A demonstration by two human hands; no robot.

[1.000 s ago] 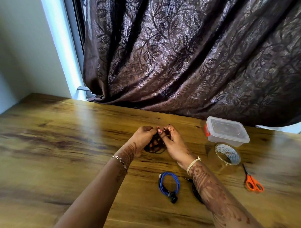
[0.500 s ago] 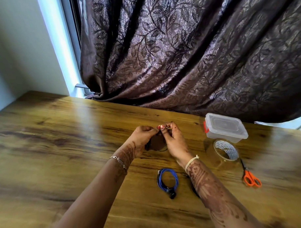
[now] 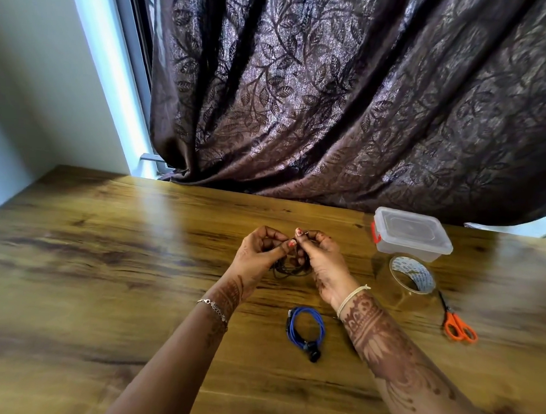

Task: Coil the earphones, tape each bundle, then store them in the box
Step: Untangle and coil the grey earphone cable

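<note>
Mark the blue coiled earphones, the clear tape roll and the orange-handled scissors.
Blue coiled earphones (image 3: pixel 305 310), head view, top arc of the coil.
Clear tape roll (image 3: pixel 421 274), head view, printed inner wall.
Orange-handled scissors (image 3: pixel 455 318), head view, where the orange handles meet.

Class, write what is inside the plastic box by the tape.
The box has its lid on. Through the cloudy plastic nothing distinct shows; whether it is empty cannot be told.
</note>
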